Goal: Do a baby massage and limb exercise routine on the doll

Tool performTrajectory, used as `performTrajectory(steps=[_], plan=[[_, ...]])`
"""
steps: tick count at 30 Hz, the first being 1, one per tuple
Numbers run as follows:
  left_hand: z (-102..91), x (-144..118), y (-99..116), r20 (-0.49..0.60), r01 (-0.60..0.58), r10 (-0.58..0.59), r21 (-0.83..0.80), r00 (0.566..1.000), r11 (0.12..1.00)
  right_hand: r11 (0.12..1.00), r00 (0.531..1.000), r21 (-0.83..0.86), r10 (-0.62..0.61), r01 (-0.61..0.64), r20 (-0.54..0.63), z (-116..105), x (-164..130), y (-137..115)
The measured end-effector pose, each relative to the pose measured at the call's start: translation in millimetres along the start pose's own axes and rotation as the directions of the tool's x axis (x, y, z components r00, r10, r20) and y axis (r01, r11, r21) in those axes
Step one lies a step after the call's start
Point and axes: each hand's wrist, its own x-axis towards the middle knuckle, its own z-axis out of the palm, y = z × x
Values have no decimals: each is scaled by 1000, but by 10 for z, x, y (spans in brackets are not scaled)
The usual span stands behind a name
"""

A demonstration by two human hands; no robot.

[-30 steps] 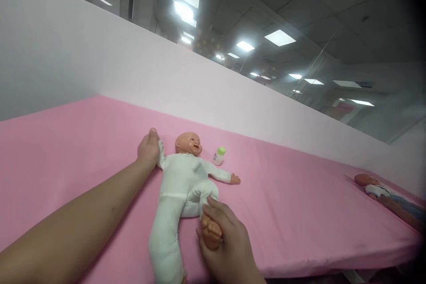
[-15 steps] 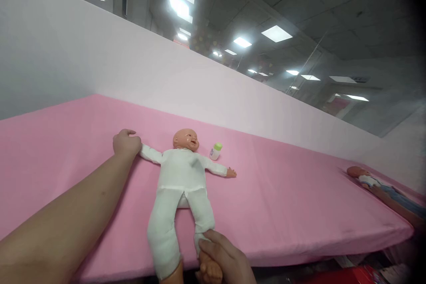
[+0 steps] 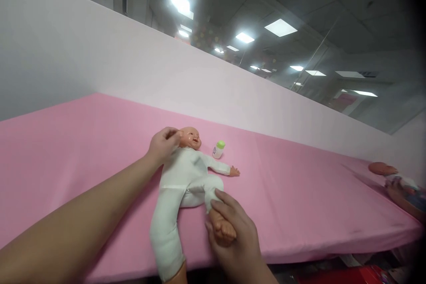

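A baby doll (image 3: 186, 175) in a white suit lies face up on the pink table (image 3: 299, 186). My left hand (image 3: 163, 145) is closed on the doll's arm, folded up beside its head. My right hand (image 3: 234, 242) grips the doll's bare foot (image 3: 222, 228), with that leg bent at the knee. The doll's other leg lies straight and reaches over the table's near edge. Its other arm stretches out toward a small white bottle (image 3: 218, 149) with a green cap, which stands just beyond the doll's shoulder.
A pale wall panel (image 3: 166, 71) runs along the table's far side. At the far right edge lies a second doll (image 3: 386, 173) with someone's arm (image 3: 406, 199) next to it. A red object (image 3: 349, 275) shows below the table's front edge.
My left hand has brought the doll's arm from stretched out to folded beside the head. My right hand has pushed the foot up the table, bending the knee again.
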Motion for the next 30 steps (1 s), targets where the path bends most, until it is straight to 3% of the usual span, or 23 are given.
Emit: performTrajectory(steps=[3,7,11,16,18,22,27,30], plan=[[63,-211,155,245,-191,150,153,958,970,999,999,11,36,-36,-7,60,268,73],[148,-320,226,459,-435,240,386,855,813,992,989,19,124,-126,83,189,549,171],[226,-326,167,553,-545,255,456,793,704,979,961,-7,199,-201,193,363,644,245],[253,-329,148,599,-584,248,468,761,663,973,943,-35,228,-226,243,488,614,285],[250,-330,163,589,-580,249,478,769,660,972,941,-16,232,-236,244,487,613,296],[220,-325,185,527,-511,210,529,824,677,962,940,34,258,-272,224,456,600,346],[105,-273,133,356,-301,131,479,925,825,959,955,93,251,-267,156,432,529,415],[-3,-137,9,173,-142,87,334,981,932,964,972,143,215,-226,92,360,443,373]])
